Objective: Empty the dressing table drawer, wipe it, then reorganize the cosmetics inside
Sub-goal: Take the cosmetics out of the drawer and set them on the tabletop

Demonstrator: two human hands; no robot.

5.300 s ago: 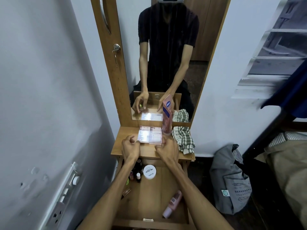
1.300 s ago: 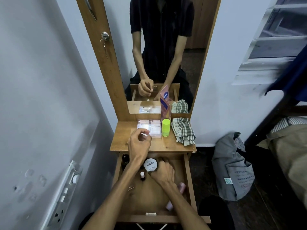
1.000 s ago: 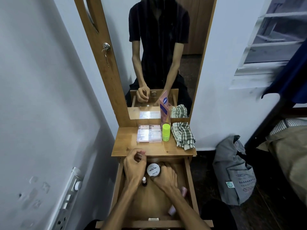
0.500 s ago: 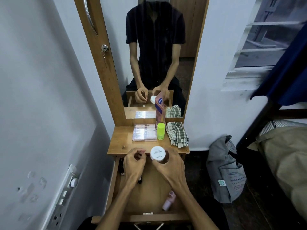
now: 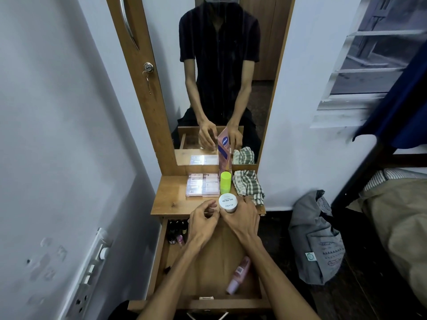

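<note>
Right hand gripping white jar at tabletop front edge, left hand loosely curled, empty, alongside.

Your white-lidded jar stands upright at the worktop's front edge; a pink bottle lies flat in the open drawer, small bottles back-left.
</note>
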